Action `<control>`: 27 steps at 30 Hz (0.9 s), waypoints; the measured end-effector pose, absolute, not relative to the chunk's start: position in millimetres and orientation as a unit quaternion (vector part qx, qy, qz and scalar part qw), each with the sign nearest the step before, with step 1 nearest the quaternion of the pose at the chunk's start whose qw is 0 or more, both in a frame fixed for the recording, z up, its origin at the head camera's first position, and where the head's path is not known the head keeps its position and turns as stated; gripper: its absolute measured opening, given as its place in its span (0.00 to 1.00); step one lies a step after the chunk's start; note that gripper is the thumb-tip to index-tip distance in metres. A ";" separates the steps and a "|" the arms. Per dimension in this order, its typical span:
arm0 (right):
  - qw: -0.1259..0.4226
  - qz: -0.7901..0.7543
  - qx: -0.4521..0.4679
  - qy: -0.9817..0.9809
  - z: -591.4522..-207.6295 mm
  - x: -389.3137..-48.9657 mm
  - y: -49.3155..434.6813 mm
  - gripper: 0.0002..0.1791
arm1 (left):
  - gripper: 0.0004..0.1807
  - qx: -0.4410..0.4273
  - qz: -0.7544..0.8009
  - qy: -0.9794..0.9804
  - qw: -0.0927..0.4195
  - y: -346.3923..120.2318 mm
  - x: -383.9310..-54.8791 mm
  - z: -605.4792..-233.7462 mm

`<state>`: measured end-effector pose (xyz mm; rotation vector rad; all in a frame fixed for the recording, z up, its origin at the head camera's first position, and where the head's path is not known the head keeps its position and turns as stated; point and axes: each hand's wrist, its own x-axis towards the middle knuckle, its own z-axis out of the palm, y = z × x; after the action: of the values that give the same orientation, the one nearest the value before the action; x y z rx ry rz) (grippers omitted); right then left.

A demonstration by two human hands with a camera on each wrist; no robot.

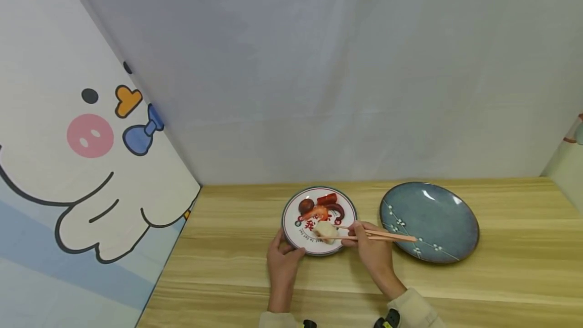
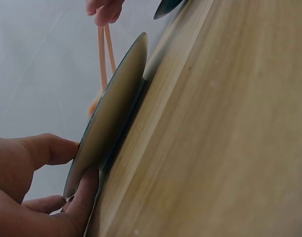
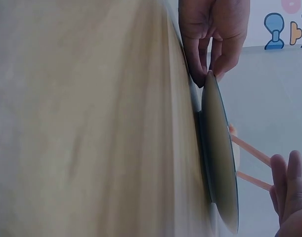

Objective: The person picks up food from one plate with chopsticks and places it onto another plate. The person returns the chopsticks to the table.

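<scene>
My left hand (image 1: 283, 262) grips the near-left rim of a small white plate (image 1: 291, 212), thumb on top and fingers tucked under the edge in the left wrist view. My right hand (image 1: 374, 254) holds a pair of pinkish-orange chopsticks (image 1: 393, 236). Their tips lie on both sides of a pale, dumpling-like piece (image 1: 325, 230) on the near part of the plate. Farther back on it lie a brown round piece (image 1: 306, 206), a red block (image 1: 327, 199), an orange shrimp-like piece (image 1: 317, 212) and a dark red curved piece (image 1: 337, 210).
A larger blue-grey plate (image 1: 432, 216) with painted white blossoms stands to the right on the wooden table (image 1: 218, 267). Behind the table hangs a grey cloth (image 1: 341, 75). A cloth with a cartoon print (image 1: 45, 181) borders the left side.
</scene>
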<state>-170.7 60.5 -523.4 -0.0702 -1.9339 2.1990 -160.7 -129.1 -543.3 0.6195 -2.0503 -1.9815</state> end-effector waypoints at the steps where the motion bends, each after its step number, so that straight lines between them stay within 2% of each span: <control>1: 0.107 0.747 -0.023 -0.656 -523.1 -170.5 60.7 0.15 | 0.46 0.210 -0.675 -0.699 0.112 -129.3 -160.9 -543.5; 10: 0.112 0.750 -0.018 -0.651 -522.8 -168.9 62.3 0.16 | 0.46 0.215 -0.670 -0.703 0.106 -130.3 -161.5 -544.9; 27: 0.092 0.754 -0.070 -0.646 -525.2 -171.0 65.2 0.17 | 0.46 0.214 -0.675 -0.698 0.106 -129.5 -160.9 -540.8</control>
<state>-171.0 65.2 -525.2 -0.2081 -1.9196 2.2410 -160.9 -129.5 -540.8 0.6295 -2.0571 -1.9884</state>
